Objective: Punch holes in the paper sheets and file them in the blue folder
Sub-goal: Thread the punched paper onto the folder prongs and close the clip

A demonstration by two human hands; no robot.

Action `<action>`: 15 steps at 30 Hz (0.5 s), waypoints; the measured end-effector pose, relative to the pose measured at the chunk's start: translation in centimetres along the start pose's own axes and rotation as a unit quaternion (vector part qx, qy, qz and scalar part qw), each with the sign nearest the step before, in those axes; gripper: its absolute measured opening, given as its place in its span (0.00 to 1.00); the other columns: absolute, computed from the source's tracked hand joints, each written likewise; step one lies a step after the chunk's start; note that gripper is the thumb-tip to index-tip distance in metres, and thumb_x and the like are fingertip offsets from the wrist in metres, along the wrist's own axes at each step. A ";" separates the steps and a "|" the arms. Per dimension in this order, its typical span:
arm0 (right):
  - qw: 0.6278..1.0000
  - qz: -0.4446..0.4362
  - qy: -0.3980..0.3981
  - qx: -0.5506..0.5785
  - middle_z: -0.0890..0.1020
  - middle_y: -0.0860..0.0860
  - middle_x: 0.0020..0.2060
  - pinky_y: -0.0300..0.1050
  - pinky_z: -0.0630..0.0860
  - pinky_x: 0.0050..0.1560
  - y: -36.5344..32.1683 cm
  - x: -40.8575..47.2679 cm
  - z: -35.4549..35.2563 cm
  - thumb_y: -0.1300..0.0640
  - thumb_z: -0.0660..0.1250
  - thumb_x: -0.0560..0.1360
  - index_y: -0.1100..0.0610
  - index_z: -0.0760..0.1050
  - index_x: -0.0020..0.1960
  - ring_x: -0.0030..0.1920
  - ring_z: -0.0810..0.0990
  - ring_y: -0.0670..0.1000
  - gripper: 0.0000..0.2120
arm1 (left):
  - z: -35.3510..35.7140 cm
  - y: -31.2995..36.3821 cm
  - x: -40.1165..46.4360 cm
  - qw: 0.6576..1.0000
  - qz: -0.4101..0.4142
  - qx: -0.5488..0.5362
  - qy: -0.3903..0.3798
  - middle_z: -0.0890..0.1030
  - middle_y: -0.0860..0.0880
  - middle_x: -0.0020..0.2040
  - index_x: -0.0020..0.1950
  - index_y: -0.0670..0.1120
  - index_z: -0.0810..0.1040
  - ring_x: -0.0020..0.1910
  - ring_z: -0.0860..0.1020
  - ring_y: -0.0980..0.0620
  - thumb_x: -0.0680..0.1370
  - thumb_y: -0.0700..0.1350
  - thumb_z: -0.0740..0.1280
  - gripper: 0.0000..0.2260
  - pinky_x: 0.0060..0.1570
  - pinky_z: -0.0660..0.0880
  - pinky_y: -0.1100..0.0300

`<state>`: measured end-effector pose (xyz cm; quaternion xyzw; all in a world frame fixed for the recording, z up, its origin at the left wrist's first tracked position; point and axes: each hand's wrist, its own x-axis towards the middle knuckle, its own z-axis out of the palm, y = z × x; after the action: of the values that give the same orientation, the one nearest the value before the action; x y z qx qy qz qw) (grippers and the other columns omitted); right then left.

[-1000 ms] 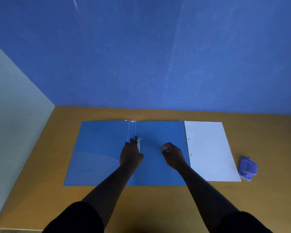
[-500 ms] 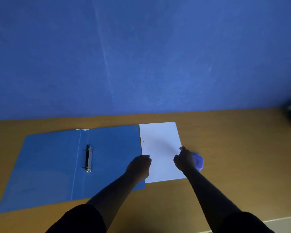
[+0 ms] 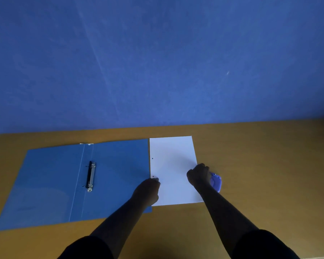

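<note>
The blue folder [image 3: 45, 184] lies open and flat on the left of the table, its metal ring mechanism [image 3: 91, 176] shut along the spine. White paper sheets [image 3: 173, 156] lie just right of it, with two punched holes near their left edge. My left hand [image 3: 148, 191] has its fingers curled on the paper's left edge by the lower hole. At the paper's right edge my right hand [image 3: 198, 174] curls its fingers around the edge. The purple hole punch [image 3: 216, 182] sits partly hidden behind my right hand.
The wooden table [image 3: 269, 165] stretches bare to the right of the punch and in front of the folder. A blue wall [image 3: 157, 62] rises right behind the table's far edge.
My left hand left the ring mechanism and my right hand left the folder's right half. Both moved right to the paper's side edges. The view turned right.
</note>
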<state>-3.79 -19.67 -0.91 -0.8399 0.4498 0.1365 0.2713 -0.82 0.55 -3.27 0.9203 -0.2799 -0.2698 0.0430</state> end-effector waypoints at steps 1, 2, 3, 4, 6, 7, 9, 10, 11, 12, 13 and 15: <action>1.000 0.006 0.004 0.015 0.75 0.62 0.62 0.50 0.71 0.62 0.0 0.4 -0.1 0.58 0.60 0.76 0.67 0.68 0.64 0.63 0.74 0.62 0.20 | -0.1 0.1 -0.1 1.000 -0.005 -0.007 -0.001 0.74 0.40 0.69 0.74 0.39 0.65 0.67 0.75 0.43 0.74 0.32 0.64 0.27 0.64 0.74 0.54; 0.999 0.015 0.000 0.033 0.75 0.62 0.62 0.50 0.71 0.63 0.0 0.8 -0.3 0.56 0.61 0.75 0.67 0.68 0.64 0.63 0.75 0.62 0.21 | 0.0 0.1 0.0 1.000 -0.010 -0.014 0.001 0.74 0.39 0.69 0.74 0.39 0.65 0.67 0.75 0.43 0.74 0.32 0.64 0.28 0.64 0.74 0.54; 0.998 0.019 -0.011 0.051 0.77 0.62 0.61 0.50 0.73 0.62 0.1 1.2 -0.5 0.55 0.61 0.75 0.67 0.69 0.64 0.62 0.76 0.63 0.22 | 0.0 0.0 0.0 1.000 -0.015 -0.020 0.002 0.74 0.39 0.68 0.74 0.39 0.64 0.67 0.75 0.42 0.74 0.32 0.64 0.28 0.64 0.75 0.54; 0.998 0.018 -0.028 0.061 0.79 0.62 0.60 0.49 0.74 0.60 0.1 1.6 -0.8 0.54 0.62 0.74 0.67 0.71 0.62 0.61 0.77 0.63 0.22 | 0.1 0.0 0.1 0.999 -0.018 -0.027 0.004 0.74 0.39 0.68 0.74 0.39 0.64 0.67 0.75 0.42 0.74 0.32 0.63 0.28 0.64 0.75 0.54; 0.996 0.002 -0.060 0.066 0.82 0.60 0.54 0.44 0.74 0.51 0.1 2.2 -1.6 0.54 0.62 0.74 0.66 0.77 0.57 0.56 0.79 0.62 0.18 | 0.2 -0.1 0.2 0.999 -0.022 -0.040 0.004 0.73 0.40 0.69 0.74 0.39 0.65 0.68 0.73 0.43 0.74 0.31 0.63 0.28 0.64 0.74 0.54; 0.995 -0.008 -0.073 0.065 0.83 0.59 0.53 0.43 0.72 0.48 0.1 2.3 -1.9 0.55 0.62 0.74 0.64 0.79 0.55 0.53 0.79 0.61 0.16 | 0.2 -0.1 0.1 0.999 -0.025 -0.047 0.003 0.73 0.40 0.70 0.74 0.40 0.64 0.69 0.73 0.43 0.74 0.31 0.62 0.28 0.65 0.73 0.55; 0.994 -0.032 -0.086 0.063 0.83 0.57 0.53 0.41 0.69 0.46 0.0 2.2 -2.2 0.57 0.61 0.73 0.61 0.79 0.55 0.48 0.77 0.58 0.15 | 0.2 0.0 0.1 0.998 -0.028 -0.056 0.002 0.72 0.41 0.71 0.74 0.40 0.65 0.69 0.72 0.43 0.75 0.32 0.62 0.27 0.66 0.72 0.54; 0.993 -0.048 -0.091 0.062 0.83 0.56 0.54 0.41 0.69 0.47 -0.1 2.1 -2.2 0.58 0.61 0.73 0.59 0.78 0.57 0.48 0.77 0.56 0.15 | 0.1 0.0 0.1 0.998 -0.029 -0.058 0.000 0.72 0.41 0.70 0.74 0.40 0.65 0.69 0.72 0.43 0.75 0.32 0.63 0.27 0.66 0.72 0.54; 0.992 -0.062 -0.095 0.063 0.82 0.56 0.55 0.41 0.69 0.47 -0.2 1.9 -2.2 0.59 0.61 0.73 0.58 0.77 0.59 0.49 0.77 0.56 0.16 | 0.0 0.1 0.1 0.998 -0.030 -0.059 -0.003 0.73 0.41 0.70 0.73 0.40 0.66 0.69 0.72 0.43 0.75 0.32 0.63 0.26 0.66 0.72 0.54; 0.990 -0.076 -0.098 0.065 0.82 0.55 0.56 0.41 0.69 0.48 -0.2 1.6 -2.1 0.60 0.61 0.73 0.58 0.75 0.61 0.52 0.78 0.57 0.17 | 0.0 0.0 0.1 0.998 -0.028 -0.059 -0.005 0.73 0.41 0.70 0.73 0.40 0.66 0.69 0.72 0.42 0.74 0.32 0.62 0.26 0.66 0.73 0.53; 0.989 -0.085 -0.101 0.068 0.81 0.55 0.58 0.42 0.69 0.48 -0.2 1.3 -2.0 0.61 0.60 0.74 0.57 0.74 0.63 0.55 0.78 0.57 0.18 | 0.1 -0.1 0.1 0.998 -0.028 -0.060 -0.010 0.73 0.41 0.70 0.74 0.40 0.65 0.69 0.72 0.42 0.74 0.32 0.62 0.27 0.65 0.73 0.53; 0.988 -0.100 -0.093 0.072 0.81 0.55 0.58 0.43 0.70 0.49 -0.1 0.8 -1.9 0.61 0.60 0.74 0.57 0.72 0.65 0.56 0.78 0.58 0.19 | 0.1 -0.2 0.1 0.998 -0.025 -0.061 -0.014 0.72 0.41 0.71 0.75 0.40 0.63 0.69 0.71 0.42 0.74 0.33 0.62 0.28 0.65 0.73 0.52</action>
<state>-3.24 -21.25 0.26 -0.8426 0.3448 0.1537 0.3840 -0.67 0.69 -3.52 0.9186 -0.2406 -0.3006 0.0888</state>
